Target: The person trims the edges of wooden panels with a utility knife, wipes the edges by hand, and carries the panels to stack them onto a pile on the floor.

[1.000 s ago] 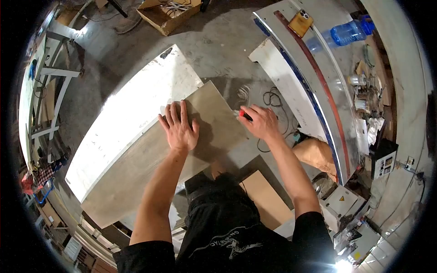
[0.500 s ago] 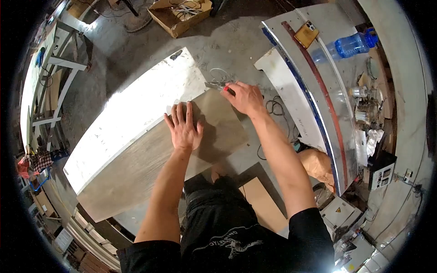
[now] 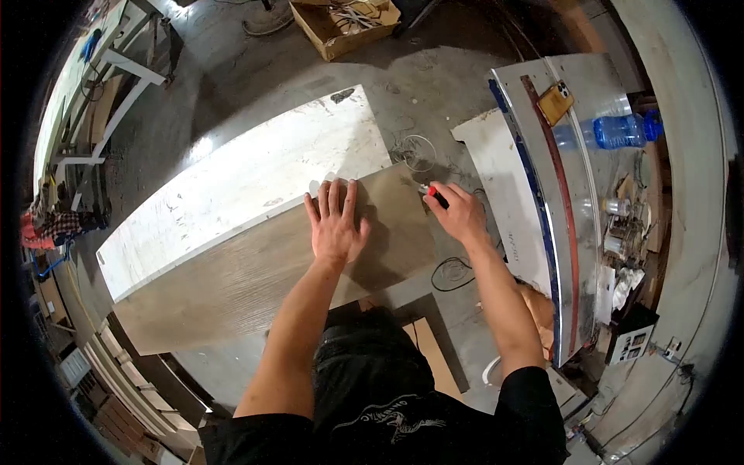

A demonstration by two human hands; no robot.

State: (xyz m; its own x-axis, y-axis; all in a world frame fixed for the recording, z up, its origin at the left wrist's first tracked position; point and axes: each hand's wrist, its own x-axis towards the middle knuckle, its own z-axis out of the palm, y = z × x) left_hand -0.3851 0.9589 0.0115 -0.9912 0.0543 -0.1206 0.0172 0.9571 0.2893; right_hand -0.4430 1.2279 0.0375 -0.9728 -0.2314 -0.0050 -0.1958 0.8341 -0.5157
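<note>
My left hand (image 3: 338,231) lies flat with its fingers spread on a brown wood-grain board (image 3: 232,267), pressing near its far edge. This board rests on a white curved panel (image 3: 248,167), whose scuffed surface shows beyond it. Just off the board's right end, my right hand (image 3: 463,217) is closed around a utility knife (image 3: 437,195) with a red and black handle. Its metal tip points left toward the board's end corner, and I cannot tell whether it touches. A thin pale loop of strip (image 3: 419,153) lies beyond that corner.
To the right stands a metal-topped bench (image 3: 589,232) with a phone (image 3: 556,103) and a blue water bottle (image 3: 620,132) on it. A cardboard box (image 3: 341,39) of scraps sits on the floor ahead. Black cable (image 3: 452,273) lies coiled near my right forearm.
My right hand with the knife has come back from the board's far right corner, down along its right end. My left hand still presses on the board. The camera view has shifted.
</note>
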